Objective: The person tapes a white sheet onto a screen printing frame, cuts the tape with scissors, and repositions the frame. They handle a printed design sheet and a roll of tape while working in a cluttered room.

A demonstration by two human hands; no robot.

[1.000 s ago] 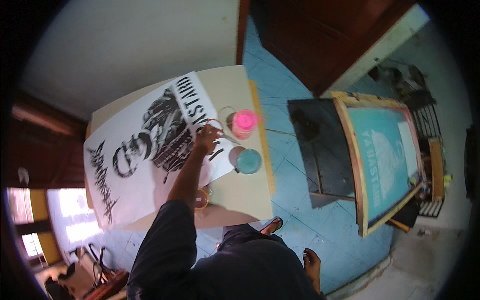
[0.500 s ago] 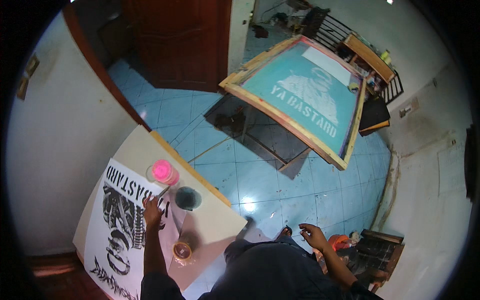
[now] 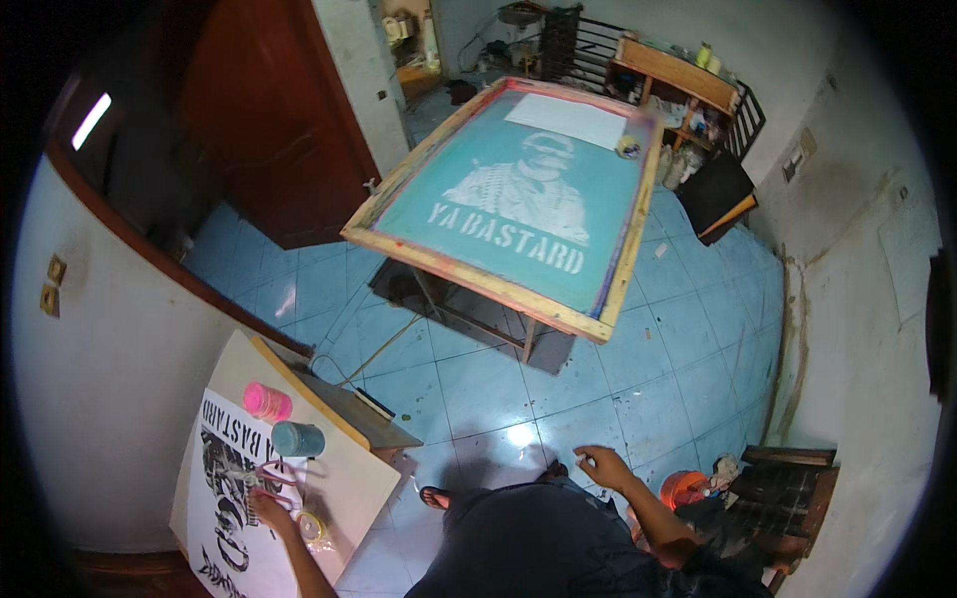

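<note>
My left hand (image 3: 269, 510) is low over a large printed black-and-white sheet (image 3: 219, 518) on the table at the left. Its fingers look closed, but motion smears them; a pale, slim blur extends from them, and what it is cannot be made out. Beside the fingertips is a reddish looped thing (image 3: 281, 472), also blurred. Farther along stand a pink-filled tub (image 3: 267, 401) and a grey-teal tub (image 3: 298, 439). Close to my left wrist lies a tape roll (image 3: 311, 526) with clear plastic about it. Out to the right, my right hand (image 3: 603, 466) hangs in the air, fingers loosely bent and apart, holding nothing.
A wood-framed teal printing screen (image 3: 419, 194) with a white figure and lettering rests on a stand ahead. Behind it is a wooden shelf (image 3: 688, 72) with bottles. At the lower right are an orange bucket (image 3: 684, 488) and a dark wooden chair-like piece (image 3: 783, 498).
My left hand has drawn back from beside the tubs toward the sheet's nearer part. The reddish looped thing now shows. My view has shifted; my right hand stays raised and empty.
</note>
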